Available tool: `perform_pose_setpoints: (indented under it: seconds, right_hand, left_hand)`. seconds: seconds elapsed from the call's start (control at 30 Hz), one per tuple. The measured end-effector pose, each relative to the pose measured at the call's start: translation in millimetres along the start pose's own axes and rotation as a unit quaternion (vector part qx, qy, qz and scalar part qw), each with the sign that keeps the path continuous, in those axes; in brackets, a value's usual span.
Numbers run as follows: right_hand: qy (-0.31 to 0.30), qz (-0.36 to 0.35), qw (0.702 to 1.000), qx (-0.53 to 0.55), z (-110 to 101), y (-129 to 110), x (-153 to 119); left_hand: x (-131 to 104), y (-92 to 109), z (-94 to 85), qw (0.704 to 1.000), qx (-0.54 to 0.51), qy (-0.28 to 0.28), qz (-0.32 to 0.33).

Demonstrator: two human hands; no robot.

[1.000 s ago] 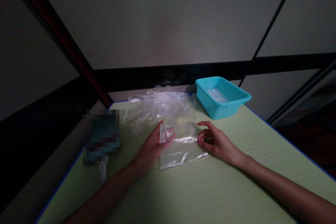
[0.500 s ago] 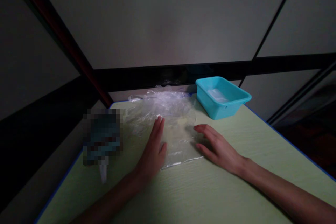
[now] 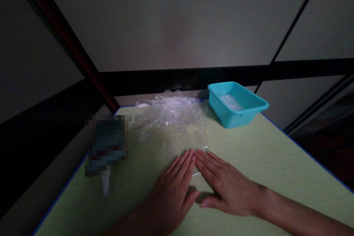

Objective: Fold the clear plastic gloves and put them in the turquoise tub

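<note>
A clear plastic bag (image 3: 188,140) lies flat on the pale green table (image 3: 276,162), in front of a crumpled heap of clear plastic (image 3: 171,108). My left hand (image 3: 177,186) lies palm down with fingers stretched out over the near part of the bag. From the right, my right hand (image 3: 224,180) lies flat too, its fingertips on the bag's near right part and meeting those of my left hand. Both thumbs point inward, a small gap between them. Part of the bag's near edge is hidden under my fingers.
A turquoise basin (image 3: 238,118) with something whitish inside stands at the table's back right. At the left is a blurred-out dark teal object (image 3: 107,143) with a pale strip (image 3: 105,183) below it. Cabinet panels (image 3: 177,22) rise behind the table.
Both hands have moved nearer and together, from hovering apart at the bag's sides to lying flat with fingertips meeting on its near part. The heap and basin rest as before.
</note>
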State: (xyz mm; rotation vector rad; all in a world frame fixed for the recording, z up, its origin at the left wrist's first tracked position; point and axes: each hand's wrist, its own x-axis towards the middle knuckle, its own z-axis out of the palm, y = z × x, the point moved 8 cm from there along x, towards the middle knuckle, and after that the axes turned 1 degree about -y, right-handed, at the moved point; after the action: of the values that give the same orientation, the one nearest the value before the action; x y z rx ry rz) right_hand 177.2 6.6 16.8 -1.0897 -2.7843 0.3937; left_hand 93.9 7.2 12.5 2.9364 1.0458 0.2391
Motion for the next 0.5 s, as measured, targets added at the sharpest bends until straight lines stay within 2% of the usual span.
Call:
perform_pose_setpoints:
  seconds: [0.23, 0.5]
  right_hand:
    - [-0.013, 0.000, 1.000, -0.004, 0.9, 0.0, -0.9]
    - [0.003, -0.021, 1.000, 0.004, -0.7, 3.1, -3.2]
  left_hand:
    - [-0.3, -1.9, 1.9, 1.000, 0.012, -0.012, -0.006]
    - [-0.3, -5.0, 4.7, 0.999, 0.015, -0.021, -0.021]
